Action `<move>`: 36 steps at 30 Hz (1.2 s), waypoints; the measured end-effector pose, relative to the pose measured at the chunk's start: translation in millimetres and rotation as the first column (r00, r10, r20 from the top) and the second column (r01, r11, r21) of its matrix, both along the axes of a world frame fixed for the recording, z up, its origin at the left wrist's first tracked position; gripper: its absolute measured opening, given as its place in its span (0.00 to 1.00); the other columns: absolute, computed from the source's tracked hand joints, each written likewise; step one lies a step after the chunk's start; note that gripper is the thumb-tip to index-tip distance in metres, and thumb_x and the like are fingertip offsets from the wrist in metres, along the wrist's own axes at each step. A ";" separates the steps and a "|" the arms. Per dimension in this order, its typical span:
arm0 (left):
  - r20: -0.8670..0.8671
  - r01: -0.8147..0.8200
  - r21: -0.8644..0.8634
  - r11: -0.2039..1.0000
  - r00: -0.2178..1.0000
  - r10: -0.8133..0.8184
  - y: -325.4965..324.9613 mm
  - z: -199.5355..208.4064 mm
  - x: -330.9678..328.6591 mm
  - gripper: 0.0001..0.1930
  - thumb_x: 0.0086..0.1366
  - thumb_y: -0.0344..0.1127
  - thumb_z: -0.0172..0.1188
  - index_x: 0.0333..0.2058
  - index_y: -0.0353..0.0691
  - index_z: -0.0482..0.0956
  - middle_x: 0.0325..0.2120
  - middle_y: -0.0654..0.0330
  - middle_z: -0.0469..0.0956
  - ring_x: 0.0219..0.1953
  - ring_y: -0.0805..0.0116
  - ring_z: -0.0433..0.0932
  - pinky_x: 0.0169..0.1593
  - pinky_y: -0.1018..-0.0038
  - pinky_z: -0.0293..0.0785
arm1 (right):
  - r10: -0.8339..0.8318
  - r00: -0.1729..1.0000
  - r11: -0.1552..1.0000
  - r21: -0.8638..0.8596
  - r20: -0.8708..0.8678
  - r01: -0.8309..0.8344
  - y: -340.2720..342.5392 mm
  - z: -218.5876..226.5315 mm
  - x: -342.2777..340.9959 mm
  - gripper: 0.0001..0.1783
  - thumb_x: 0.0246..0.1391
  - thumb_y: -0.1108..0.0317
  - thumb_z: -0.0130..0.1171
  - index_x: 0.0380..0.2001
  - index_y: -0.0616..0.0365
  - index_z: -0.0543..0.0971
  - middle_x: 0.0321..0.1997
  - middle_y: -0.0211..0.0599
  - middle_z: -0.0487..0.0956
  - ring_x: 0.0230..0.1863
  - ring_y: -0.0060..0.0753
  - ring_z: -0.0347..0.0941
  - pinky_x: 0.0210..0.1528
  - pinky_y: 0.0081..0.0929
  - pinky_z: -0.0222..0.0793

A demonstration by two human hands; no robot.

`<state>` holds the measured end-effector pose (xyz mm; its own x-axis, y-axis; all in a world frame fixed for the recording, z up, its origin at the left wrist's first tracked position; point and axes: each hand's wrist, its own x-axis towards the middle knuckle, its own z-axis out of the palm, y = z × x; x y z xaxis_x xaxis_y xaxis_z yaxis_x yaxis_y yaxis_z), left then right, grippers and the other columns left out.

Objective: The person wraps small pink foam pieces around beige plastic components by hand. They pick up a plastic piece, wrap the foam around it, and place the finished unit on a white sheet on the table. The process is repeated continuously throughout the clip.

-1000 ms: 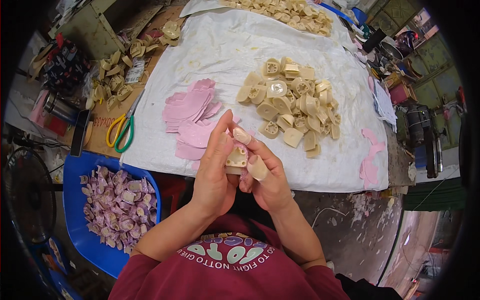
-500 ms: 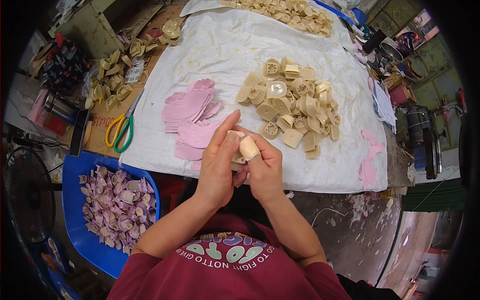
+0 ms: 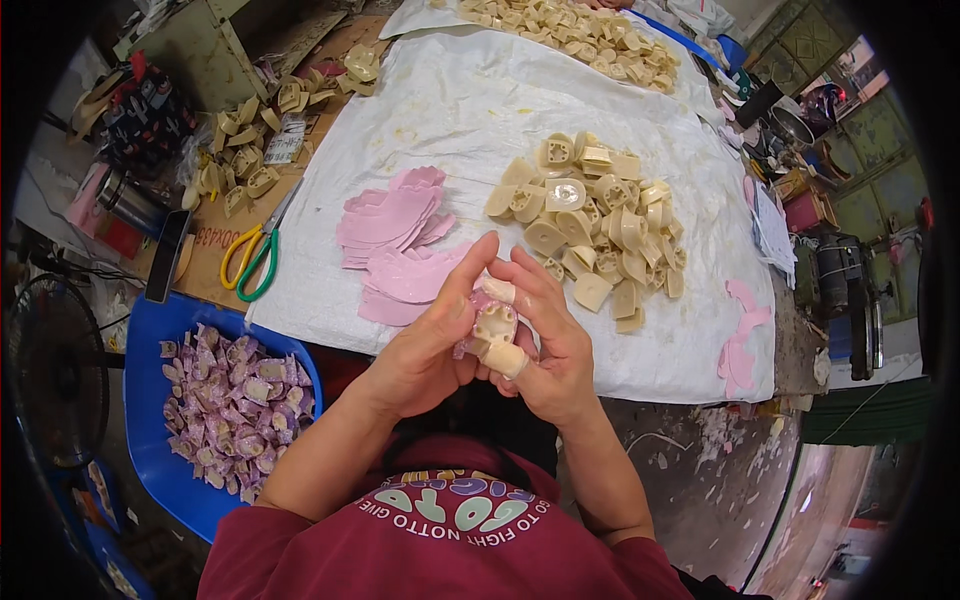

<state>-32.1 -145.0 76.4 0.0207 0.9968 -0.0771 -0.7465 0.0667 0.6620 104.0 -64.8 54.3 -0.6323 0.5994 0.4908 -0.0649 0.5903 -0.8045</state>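
In front of my chest, my left hand (image 3: 432, 333) and my right hand (image 3: 552, 345) hold a small beige, heel-shaped plastic piece (image 3: 495, 322) between them. Its hollow, ribbed side faces up, and pink-purple sheeting shows around its edge. Pale finger covers sit on my right thumb and one right finger, which press against the piece. My left thumb and palm brace the other side. Beyond my hands, a stack of curved pink sheets (image 3: 395, 225) lies on the white cloth (image 3: 440, 110). A heap of bare beige heel-shaped pieces (image 3: 600, 220) lies to its right.
At lower left, a blue bin (image 3: 150, 445) holds many purple-covered pieces (image 3: 235, 410). Scissors (image 3: 258, 250) with yellow and green handles and a phone (image 3: 168, 255) lie at the table's left. Pink scraps (image 3: 740, 340) lie at right. More beige pieces (image 3: 590, 40) fill the far end.
My hands have opened out around the piece and turned it, so its hollow side and pink-purple edge now show. The view has shifted slightly. A hand appears at the far edge.
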 end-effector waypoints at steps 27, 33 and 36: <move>-0.864 0.172 0.481 0.860 0.260 0.431 0.1 -16.7 -30.2 0.44 0.54 0.21 0.61 0.67 0.40 0.50 0.46 0.53 0.73 0.46 0.56 0.73 0.49 0.65 0.71 | -0.069 0.957 0.570 -0.799 -0.281 -0.193 -10.7 -17.6 6.5 0.18 0.60 0.68 0.56 0.52 0.62 0.76 0.53 0.41 0.76 0.53 0.31 0.73 0.51 0.29 0.73; -0.844 0.413 0.465 0.783 -0.058 0.532 2.2 -13.7 -38.7 0.40 0.44 0.23 0.65 0.60 0.36 0.64 0.42 0.51 0.73 0.45 0.50 0.72 0.48 0.63 0.69 | 0.017 1.000 0.519 -0.854 0.000 -0.009 -8.5 -6.5 12.2 0.15 0.59 0.73 0.53 0.48 0.66 0.78 0.40 0.36 0.81 0.38 0.24 0.78 0.39 0.24 0.78; -0.886 0.289 0.416 0.862 -0.083 0.455 -4.0 -12.6 -45.5 0.37 0.42 0.27 0.68 0.56 0.37 0.69 0.37 0.52 0.74 0.43 0.52 0.73 0.45 0.64 0.70 | 0.036 0.998 0.639 -0.769 0.042 0.009 -10.6 -13.2 14.7 0.13 0.58 0.75 0.54 0.45 0.67 0.79 0.37 0.35 0.81 0.36 0.21 0.77 0.39 0.21 0.76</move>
<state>-77.6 -149.0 63.8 0.2129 0.8860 0.4119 0.7130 -0.4291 0.5546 118.7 -75.4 41.1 -0.6528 0.7373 -0.1742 -0.0156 -0.2430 -0.9699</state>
